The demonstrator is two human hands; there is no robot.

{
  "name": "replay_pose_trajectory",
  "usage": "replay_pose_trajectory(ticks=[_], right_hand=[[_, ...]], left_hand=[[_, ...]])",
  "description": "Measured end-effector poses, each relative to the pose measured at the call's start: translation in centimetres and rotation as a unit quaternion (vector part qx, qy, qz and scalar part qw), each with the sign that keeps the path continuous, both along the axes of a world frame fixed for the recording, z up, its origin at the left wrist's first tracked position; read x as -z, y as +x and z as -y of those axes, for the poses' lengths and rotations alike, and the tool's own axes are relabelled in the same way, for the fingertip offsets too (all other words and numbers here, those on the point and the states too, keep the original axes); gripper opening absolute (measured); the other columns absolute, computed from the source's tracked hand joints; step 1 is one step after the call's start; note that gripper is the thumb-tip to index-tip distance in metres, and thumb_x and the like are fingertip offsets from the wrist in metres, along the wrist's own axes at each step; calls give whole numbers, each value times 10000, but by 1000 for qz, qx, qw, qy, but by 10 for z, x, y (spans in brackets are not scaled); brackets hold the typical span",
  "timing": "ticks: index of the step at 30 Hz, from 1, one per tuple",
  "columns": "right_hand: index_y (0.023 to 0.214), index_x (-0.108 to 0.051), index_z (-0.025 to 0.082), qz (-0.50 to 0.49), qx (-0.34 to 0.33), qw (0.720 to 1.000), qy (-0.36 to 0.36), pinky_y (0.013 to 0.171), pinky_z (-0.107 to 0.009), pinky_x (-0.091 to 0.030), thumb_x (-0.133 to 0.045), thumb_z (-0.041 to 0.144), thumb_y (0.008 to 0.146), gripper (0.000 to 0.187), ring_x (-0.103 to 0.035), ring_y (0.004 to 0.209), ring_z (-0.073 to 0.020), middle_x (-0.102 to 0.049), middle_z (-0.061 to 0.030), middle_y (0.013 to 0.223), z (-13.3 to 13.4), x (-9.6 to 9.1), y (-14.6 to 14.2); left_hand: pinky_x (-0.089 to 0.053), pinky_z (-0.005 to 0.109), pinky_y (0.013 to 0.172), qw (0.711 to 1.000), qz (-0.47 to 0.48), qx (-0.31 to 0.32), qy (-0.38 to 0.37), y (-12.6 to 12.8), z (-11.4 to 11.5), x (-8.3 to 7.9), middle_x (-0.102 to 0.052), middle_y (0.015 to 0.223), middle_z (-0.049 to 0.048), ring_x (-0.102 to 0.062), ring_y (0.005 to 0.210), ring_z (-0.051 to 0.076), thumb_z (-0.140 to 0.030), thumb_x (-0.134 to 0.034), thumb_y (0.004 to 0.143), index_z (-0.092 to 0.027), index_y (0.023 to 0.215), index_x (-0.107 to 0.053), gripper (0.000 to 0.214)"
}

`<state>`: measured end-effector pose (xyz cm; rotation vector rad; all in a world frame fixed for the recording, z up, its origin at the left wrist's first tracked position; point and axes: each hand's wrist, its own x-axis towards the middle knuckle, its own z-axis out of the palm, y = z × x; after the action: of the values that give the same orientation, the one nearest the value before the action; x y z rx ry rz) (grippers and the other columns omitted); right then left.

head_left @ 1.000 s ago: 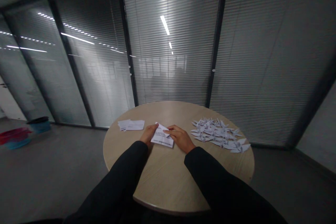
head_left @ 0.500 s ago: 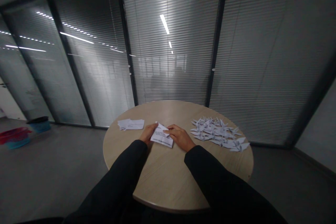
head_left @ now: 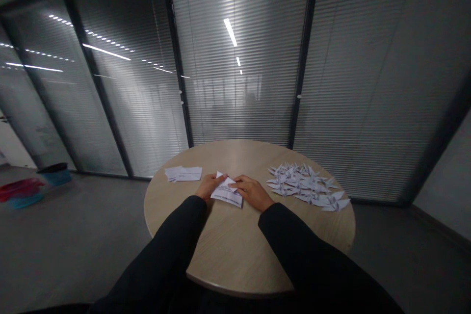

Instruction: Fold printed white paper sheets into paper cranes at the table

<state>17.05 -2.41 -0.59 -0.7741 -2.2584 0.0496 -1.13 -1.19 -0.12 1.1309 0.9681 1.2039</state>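
Observation:
A white printed sheet of paper [head_left: 226, 192], partly folded, lies on the round wooden table [head_left: 235, 245]. My left hand [head_left: 208, 186] grips its left edge with curled fingers. My right hand [head_left: 252, 191] pinches a folded flap of the same sheet from the right. Both arms wear dark sleeves. The fold stands slightly raised between the two hands.
A small stack of flat white sheets [head_left: 183, 173] lies at the table's left. Several folded paper cranes [head_left: 307, 187] are spread at the right. Glass walls with blinds stand behind the table. Blue and red tubs [head_left: 27, 187] sit on the floor far left.
The raised flap of the sheet has been pressed a little lower and flatter between my hands. Both hands stay in nearly the same place.

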Motion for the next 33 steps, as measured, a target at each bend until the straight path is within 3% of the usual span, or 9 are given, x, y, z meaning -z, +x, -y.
replay_pose_trajectory(ticks=[8, 13, 15, 18, 22, 26, 33], right_hand=[[1019, -687, 203, -1, -9, 1000, -10, 859, -291, -464, -504, 119, 821, 283, -595, 930, -164, -625, -74, 1027, 0, 0, 0], [1013, -677, 196, -67, -29, 995, -75, 862, -310, -451, -533, 210, 807, 251, -582, 946, -176, -612, -81, 1040, 4, -2, -3], [1029, -649, 189, -138, -38, 980, -140, 810, -302, -466, -498, 295, 840, 264, -583, 933, -172, -623, -79, 1018, 5, -3, -6], [1065, -565, 181, -250, -19, 934, -254, 690, -279, -481, -507, 389, 829, 321, -604, 799, -155, -650, -45, 870, 4, -1, -10], [828, -561, 159, -268, -21, 902, -338, 579, -249, -451, -593, 444, 744, 299, -592, 666, -145, -634, -17, 711, -1, 6, -14], [701, -551, 151, -263, -48, 900, -343, 522, -226, -412, -597, 452, 723, 305, -559, 590, -125, -608, -7, 647, -6, 11, -14], [666, -549, 160, -240, -20, 920, -308, 494, -211, -388, -588, 410, 727, 260, -542, 573, -123, -601, -1, 613, -6, 9, -11]], left_hand=[[-359, 219, 429, 1000, -12, -3, 2, -1, 1, -1, -596, 495, 21, -519, 420, 109, -404, -795, 496, -95, 612, -628, 370], [-354, 219, 419, 998, -43, -28, 32, -1, 0, 0, -570, 461, 4, -496, 398, 103, -426, -781, 508, -113, 567, -596, 368], [-364, 218, 425, 997, -47, -34, 51, 0, 0, 0, -600, 501, 22, -512, 415, 108, -442, -771, 523, -110, 599, -608, 377], [-379, 215, 435, 995, -58, -33, 75, 3, 0, 2, -633, 559, 45, -540, 444, 116, -458, -760, 541, -100, 669, -637, 400], [-380, 217, 436, 992, -74, -24, 102, 8, 1, 2, -641, 573, 52, -547, 445, 122, -471, -754, 548, -87, 747, -671, 440], [-384, 223, 447, 993, -62, -24, 98, 10, 4, 0, -652, 595, 64, -563, 465, 133, -455, -765, 536, -78, 794, -689, 464], [-402, 232, 460, 997, -9, -35, 69, 11, 7, -3, -654, 598, 68, -573, 472, 139, -424, -761, 549, -82, 757, -685, 408]])
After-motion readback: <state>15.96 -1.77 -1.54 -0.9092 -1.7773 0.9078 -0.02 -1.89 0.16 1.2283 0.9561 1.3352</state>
